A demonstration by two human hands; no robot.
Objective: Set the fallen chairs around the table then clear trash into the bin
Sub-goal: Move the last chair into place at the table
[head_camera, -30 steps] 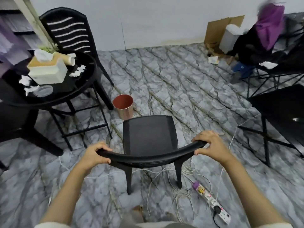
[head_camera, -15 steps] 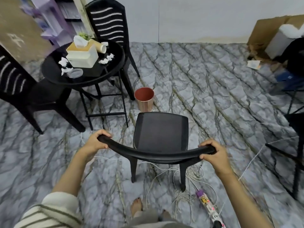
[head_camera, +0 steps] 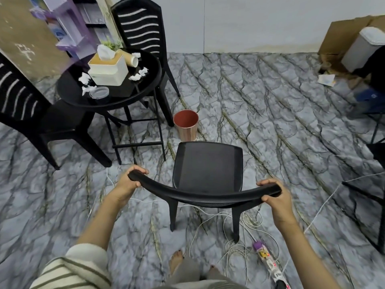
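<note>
Both hands grasp the curved back rail of a black chair (head_camera: 208,165), the left hand (head_camera: 127,184) wrapped round one end and the right hand (head_camera: 275,199) round the other; a grip at the two ends likely gives control to steer or lift it. The chair stands upright on the floor, its seat facing the round counter (head_camera: 145,88) but well apart from it, so it probably still has to be brought in to join the two slatted chairs, one behind the counter's far edge (head_camera: 141,24) and one at its left edge (head_camera: 18,97). Loose cables (head_camera: 229,243) lie on the floor around the rear legs and could snag them. A copper bin (head_camera: 186,125) stands open on the floor near the counter's right edge, between it and the held chair; it looks empty inside. On the counter sit a tissue box (head_camera: 108,68) with a tissue poking out, a tipped paper cup (head_camera: 129,58), a clear lid (head_camera: 100,92) and crumpled scraps (head_camera: 138,74), so the trash is not yet cleared.
</note>
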